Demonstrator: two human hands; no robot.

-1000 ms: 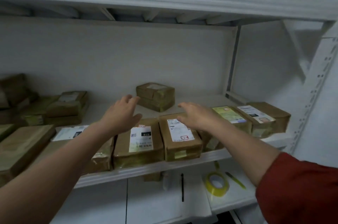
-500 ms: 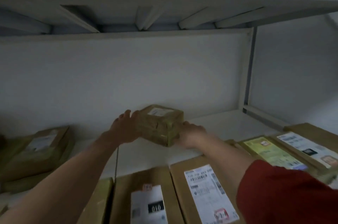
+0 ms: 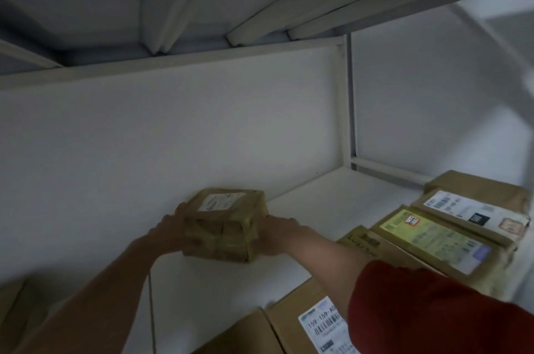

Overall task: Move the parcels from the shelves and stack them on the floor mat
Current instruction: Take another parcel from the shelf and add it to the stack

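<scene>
Here's the small brown cardboard parcel (image 3: 224,223), matt, bound in shiny yellowish tape (image 3: 255,239), white paper label (image 3: 221,201) on top. White shelf board (image 3: 318,203) looks smooth, matt, probably painted metal. Red sleeve (image 3: 433,310) is soft matt cloth.

There are at least six parcels (image 3: 225,223), two hands (image 3: 170,233) and one shelf (image 3: 332,200).

White back wall (image 3: 173,137) is filling the view behind and above the left hand (image 3: 170,231), plain and dim. Grey upright post (image 3: 352,93) is standing up and to the right of the right hand (image 3: 274,238). Side wall (image 3: 433,99) is running on farther right of that hand, past the post. White rail (image 3: 387,170) is lying along its foot. Blurred slanted strut (image 3: 491,35) is crossing far upper right.
</scene>
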